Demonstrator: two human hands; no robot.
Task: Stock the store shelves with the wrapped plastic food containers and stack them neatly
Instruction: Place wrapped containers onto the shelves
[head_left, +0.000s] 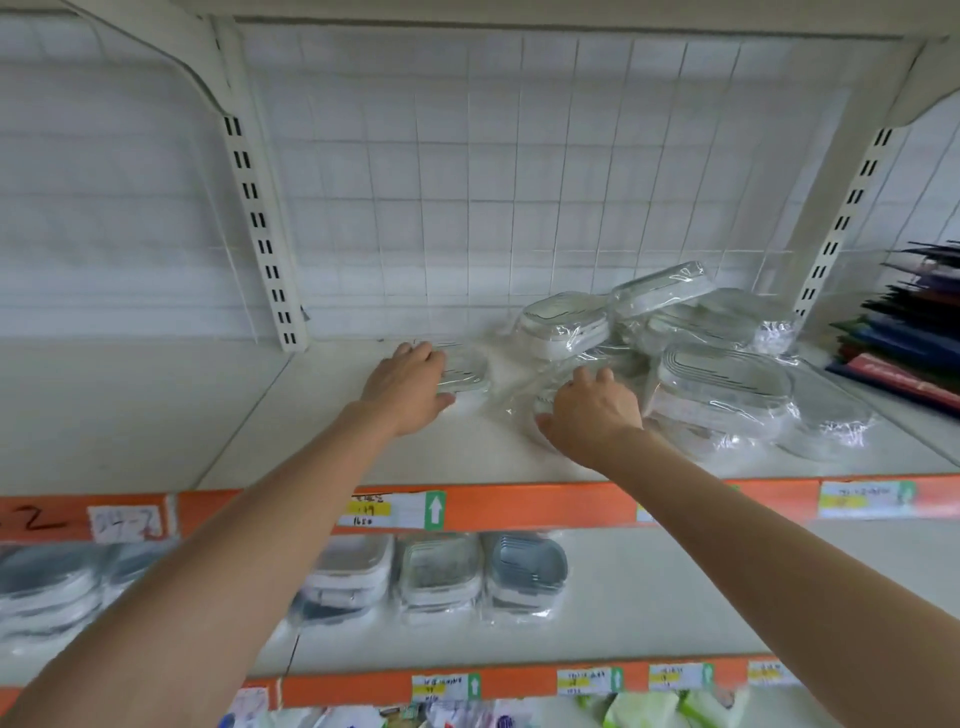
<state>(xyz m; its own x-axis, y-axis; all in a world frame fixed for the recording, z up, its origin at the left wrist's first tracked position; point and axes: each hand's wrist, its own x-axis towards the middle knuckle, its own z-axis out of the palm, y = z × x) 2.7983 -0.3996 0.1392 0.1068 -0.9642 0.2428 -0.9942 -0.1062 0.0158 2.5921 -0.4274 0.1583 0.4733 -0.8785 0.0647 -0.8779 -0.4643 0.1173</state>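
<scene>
On the upper white shelf (363, 441) my left hand (410, 387) holds a small flat wrapped container (467, 371) by its left end, fingers over its top and thumb at its front. My right hand (592, 410) grips another clear wrapped container (550, 387) that it mostly hides, at the left edge of a loose heap of wrapped containers (722, 384). In that heap several oval containers lie tilted on one another, one (657, 286) propped highest at the back.
Dark folded items (904, 332) are stacked at the shelf's right end. A wire grid backs the shelf (467, 208). The shelf below holds rows of wrapped containers (441, 577) behind an orange price rail (519, 506). Packaged goods show at the bottom (644, 712).
</scene>
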